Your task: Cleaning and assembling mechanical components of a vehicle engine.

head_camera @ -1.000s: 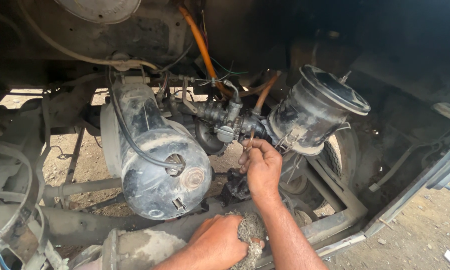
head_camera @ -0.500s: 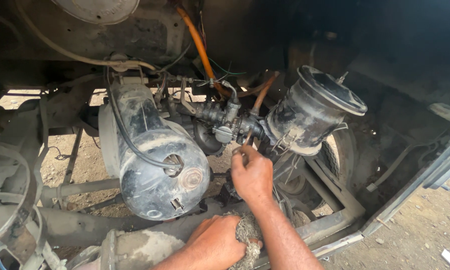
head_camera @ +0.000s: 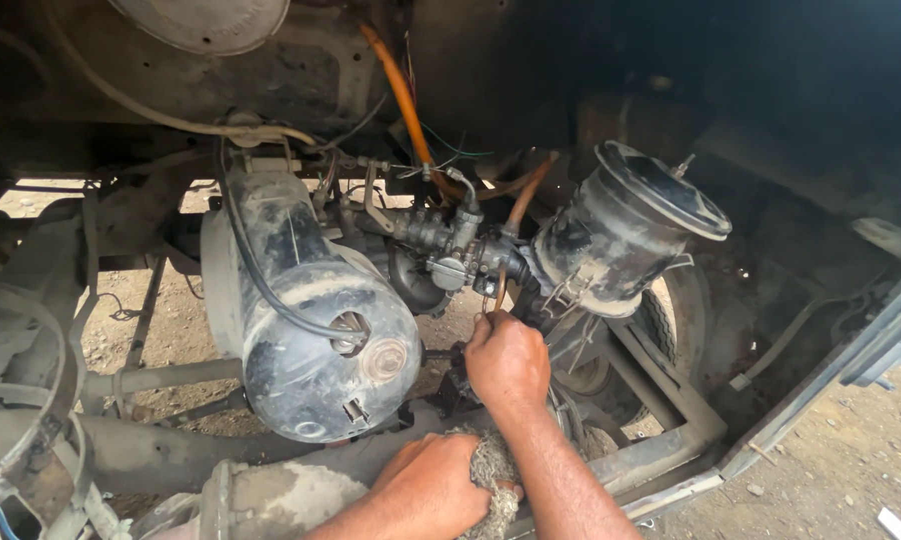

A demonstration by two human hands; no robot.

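Dusty ground shows beneath an opened engine bay. Below the carburettor (head_camera: 451,262), the right hand (head_camera: 508,360) pinches a thin tool (head_camera: 500,288) against its underside; the carburettor remains mounted. Nearer than the carburettor, the left hand (head_camera: 431,490) clutches a grey rag (head_camera: 489,480).

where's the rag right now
In the head view the rag sits bottom centre, gripped in the left hand against the right forearm, just below the black cylindrical tank.
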